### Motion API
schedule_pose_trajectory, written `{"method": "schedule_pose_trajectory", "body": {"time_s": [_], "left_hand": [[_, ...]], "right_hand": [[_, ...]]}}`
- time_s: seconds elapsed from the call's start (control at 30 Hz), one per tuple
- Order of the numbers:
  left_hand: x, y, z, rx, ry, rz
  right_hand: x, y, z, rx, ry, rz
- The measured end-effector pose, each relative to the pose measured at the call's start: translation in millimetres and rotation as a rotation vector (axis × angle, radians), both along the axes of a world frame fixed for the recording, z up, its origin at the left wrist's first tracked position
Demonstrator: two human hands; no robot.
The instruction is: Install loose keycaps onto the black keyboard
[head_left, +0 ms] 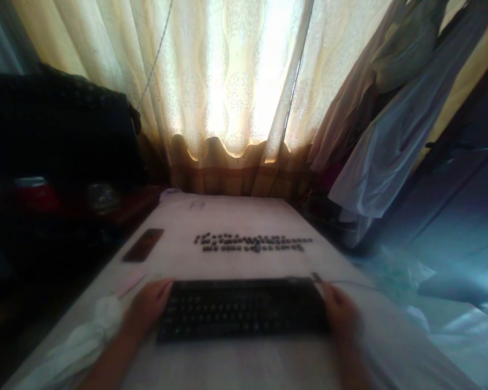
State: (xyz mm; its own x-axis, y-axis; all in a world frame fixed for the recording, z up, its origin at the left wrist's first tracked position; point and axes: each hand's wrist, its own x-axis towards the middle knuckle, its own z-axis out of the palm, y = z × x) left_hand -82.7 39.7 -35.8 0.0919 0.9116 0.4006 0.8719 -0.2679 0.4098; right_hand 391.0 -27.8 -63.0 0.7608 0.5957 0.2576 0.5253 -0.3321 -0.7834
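A black computer keyboard [244, 310] spans the space between my two hands, just over or on the cloth-covered table. My left hand [149, 303] is closed on its left end, and my right hand [344, 311] grips the right end. Motion blur softens the keyboard and both hands, so I cannot tell whether it touches the cloth. Beyond it, many small dark keycaps [250, 242] lie in rough rows. A thin cable [352, 283] runs off to the right from the keyboard's far right corner.
The pale cloth-covered table [228, 214] reaches toward a bright curtain [236, 92]. A dark phone [143, 245] lies at its left edge, with a crumpled white cloth [81, 336] nearer me. Hanging clothes [378, 157] are at the right; a red can [36, 193] stands at the left.
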Motion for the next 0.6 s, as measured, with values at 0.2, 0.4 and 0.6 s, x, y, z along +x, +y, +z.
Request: {"method": "schedule_pose_trajectory", "body": {"time_s": [0.2,0.4,0.6], "left_hand": [[13.9,-25.0,-0.8,-0.016,-0.032,0.083],[19.2,-43.1,-1.3,0.007,-0.045,0.147],[21.0,-43.9,0.0,0.034,-0.047,0.135]], "right_hand": [[-0.5,-2.6,-7.5,-0.080,0.017,0.111],[-13.6,-4.6,7.3,-0.115,0.024,0.149],[-15.6,-6.4,12.5,-0.100,0.032,0.180]]}}
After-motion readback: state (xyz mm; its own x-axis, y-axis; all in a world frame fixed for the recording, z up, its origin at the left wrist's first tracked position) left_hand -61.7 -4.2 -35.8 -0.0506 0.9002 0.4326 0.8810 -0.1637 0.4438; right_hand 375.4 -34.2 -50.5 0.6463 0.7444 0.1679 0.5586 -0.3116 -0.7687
